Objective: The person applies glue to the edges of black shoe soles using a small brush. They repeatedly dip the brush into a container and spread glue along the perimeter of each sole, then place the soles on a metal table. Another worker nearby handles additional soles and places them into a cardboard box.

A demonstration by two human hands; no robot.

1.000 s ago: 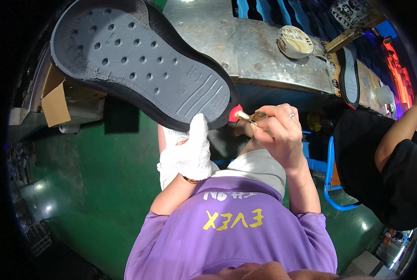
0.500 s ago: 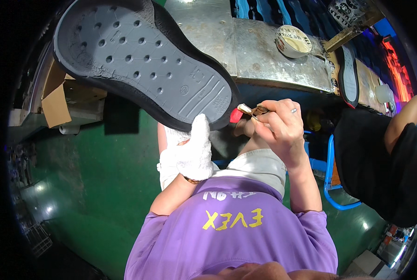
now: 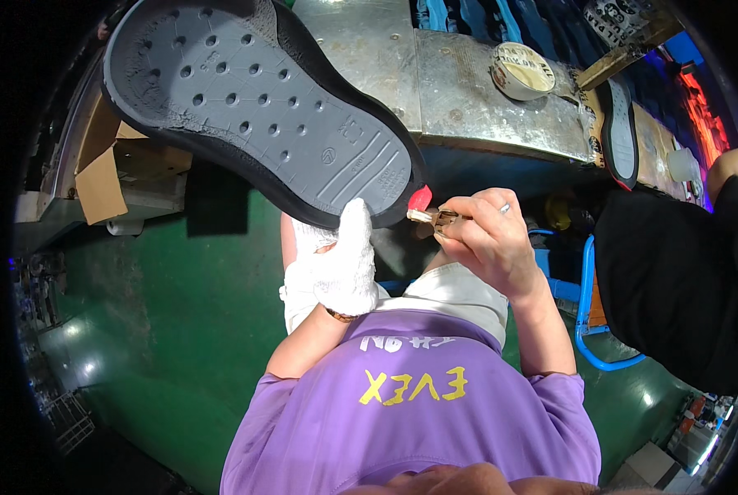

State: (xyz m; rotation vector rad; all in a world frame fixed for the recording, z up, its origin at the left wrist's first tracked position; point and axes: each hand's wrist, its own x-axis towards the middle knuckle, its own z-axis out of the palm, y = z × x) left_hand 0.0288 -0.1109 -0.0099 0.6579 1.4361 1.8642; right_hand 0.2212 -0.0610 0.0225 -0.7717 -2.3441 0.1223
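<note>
A large shoe sole with a grey, dimpled inside and a black rim spreads across the upper left. My left hand, in a white knit glove, grips it at the near end, thumb on the grey surface. A red tip sticks out at that end's right edge. My bare right hand pinches a small brush whose pale bristles are at the red tip, seemingly touching its lower side. Fingers cover much of the brush's handle.
A metal-topped bench runs along the far side, bearing a tub of pale paste. Another grey sole lies farther right. A cardboard box stands left. A person in black is at right, beside a blue chair frame.
The brush and my right hand have shifted slightly down and left, from the red tip's upper right to its lower side. The sole has moved slightly right. The person's arm at right has moved.
</note>
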